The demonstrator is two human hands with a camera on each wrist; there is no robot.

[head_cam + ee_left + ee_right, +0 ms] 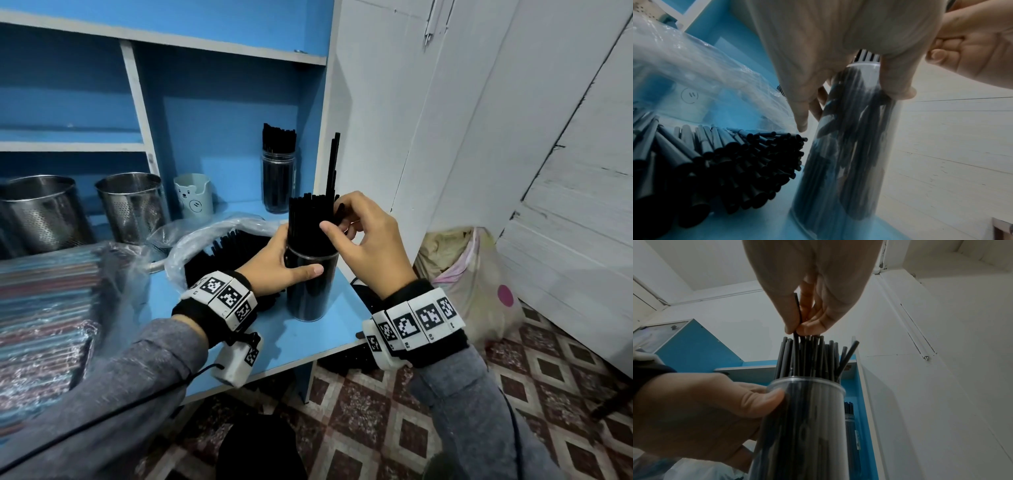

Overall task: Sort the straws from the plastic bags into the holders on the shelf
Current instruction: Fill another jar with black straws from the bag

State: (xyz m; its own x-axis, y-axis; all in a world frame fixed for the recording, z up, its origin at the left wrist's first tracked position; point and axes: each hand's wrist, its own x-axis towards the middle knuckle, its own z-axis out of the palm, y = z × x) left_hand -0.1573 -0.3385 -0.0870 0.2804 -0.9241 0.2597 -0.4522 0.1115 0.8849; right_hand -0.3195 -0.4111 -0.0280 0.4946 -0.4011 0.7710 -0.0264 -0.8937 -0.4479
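Left hand (274,263) wraps the clear plastic cylinder holder (310,291), thumb across the front just under the rim, fingers round the back. Holder stands upright near the front right corner of the blue shelf board (301,337). Smooth transparent wall, slight lip at the top, packed with thin black straws (308,214) that stick out well above the rim.

Right hand (363,240) sits over the straw tops, thumb and fingertips pinching one black straw (797,311); other fingers curled in. In the head view a few straws (333,164) stand much taller than the bundle, right beside that hand.

Just left of the holder: an open crinkled clear plastic bag (205,240) lying on its side, full of matte black straws (725,162), round open ends facing the holder. The left hand's fingers are just beside them.

Further left, near edge: a second clear bag holding multicoloured straws (44,308), stacked flat.

Behind those, on the shelf: two perforated stainless steel canisters (132,205), round and shiny, and a pale green cup (193,197) with a bear face printed on it. Right of the cup, against the blue back panel, a glass jar (278,181) of black straws, upright.

White side panel (370,102) bounds the shelf on the right. On the patterned tile floor (394,428) past it, a filled translucent sack (479,274) against the white wall.
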